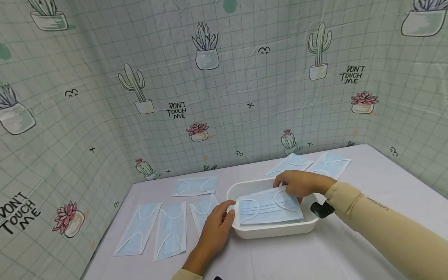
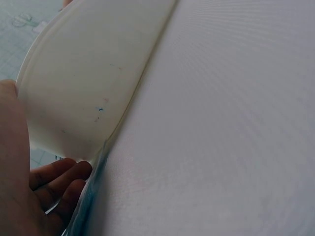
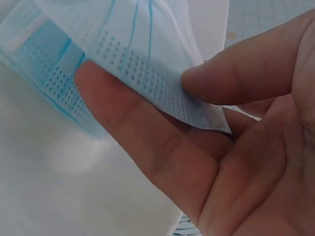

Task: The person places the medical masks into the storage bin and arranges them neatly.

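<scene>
A white plastic tray point(image 1: 274, 232) stands on the table and holds pale blue face masks. My right hand point(image 1: 300, 183) reaches over its far right side. In the right wrist view, thumb point(image 3: 236, 78) and index finger point(image 3: 133, 118) pinch the edge of a pleated face mask point(image 3: 147, 64). Another mask point(image 3: 54, 69) lies beneath it inside the tray. At the tray's left end, my left hand point(image 1: 214, 227) touches the rim with relaxed fingers. The left wrist view shows that hand point(image 2: 44, 187) against the tray's outer wall point(image 2: 83, 93).
Left of the tray lie several loose masks, among them one at the far left point(image 1: 139, 229), one beside it point(image 1: 170, 231) and one behind point(image 1: 196, 186). Two more lie behind the tray, one point(image 1: 290, 162) partly covered by the right hand. A patterned cloth point(image 1: 238, 89) hangs behind the table.
</scene>
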### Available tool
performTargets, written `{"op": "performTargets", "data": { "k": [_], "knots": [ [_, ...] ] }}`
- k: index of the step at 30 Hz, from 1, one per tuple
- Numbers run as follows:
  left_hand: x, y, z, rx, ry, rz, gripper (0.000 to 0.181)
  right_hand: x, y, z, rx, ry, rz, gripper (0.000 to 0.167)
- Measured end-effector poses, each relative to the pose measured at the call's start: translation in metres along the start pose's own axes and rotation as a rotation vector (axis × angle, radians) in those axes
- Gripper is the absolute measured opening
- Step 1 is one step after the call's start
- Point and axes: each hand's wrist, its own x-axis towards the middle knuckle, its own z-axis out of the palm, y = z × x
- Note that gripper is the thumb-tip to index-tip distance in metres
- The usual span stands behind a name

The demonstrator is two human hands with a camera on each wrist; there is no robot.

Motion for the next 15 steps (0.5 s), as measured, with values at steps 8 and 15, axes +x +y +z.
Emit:
{"op": "performTargets", "data": {
  "k": [8, 15],
  "knots": [
    [0.0005, -0.0007, 0.0000, 0.000, 0.005, 0.000, 0.037, 0.0026, 0.0013, -0.0022, -0.023, 0.011, -0.007, 0.054],
    [0.0006, -0.0011, 0.0001, -0.005, 0.007, 0.008, 0.037, 0.0044, 0.0027, -0.0044, -0.030, 0.007, -0.006, 0.049]
  ]
}}
